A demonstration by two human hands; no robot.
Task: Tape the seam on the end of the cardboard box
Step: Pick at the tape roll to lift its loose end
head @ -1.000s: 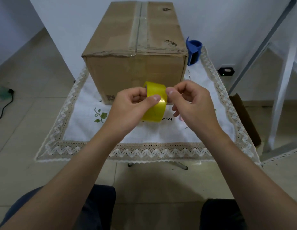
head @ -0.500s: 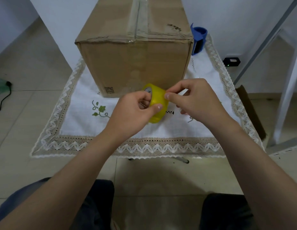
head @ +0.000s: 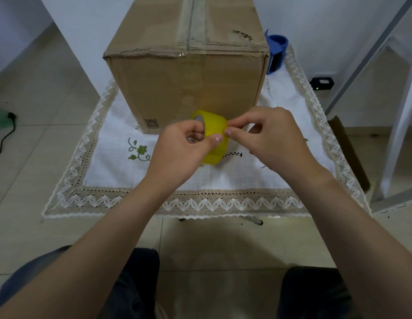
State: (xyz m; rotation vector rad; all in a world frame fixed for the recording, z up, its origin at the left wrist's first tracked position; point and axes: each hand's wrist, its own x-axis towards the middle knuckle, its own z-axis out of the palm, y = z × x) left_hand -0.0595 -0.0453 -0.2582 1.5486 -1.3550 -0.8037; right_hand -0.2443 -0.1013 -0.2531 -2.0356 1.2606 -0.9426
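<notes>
Now the tape roll [head: 215, 132] is gripped by the left hand [head: 177, 150], and its edge is pinched by the right hand [head: 271, 137]. Since a second ago it is turned and lowered, so the free end is probably only being picked. Just beyond the hands the cardboard box [head: 188, 86] is seen, its near end untaped. A square code [head: 152, 123] is printed beyond the left hand; no words can be read.
</notes>
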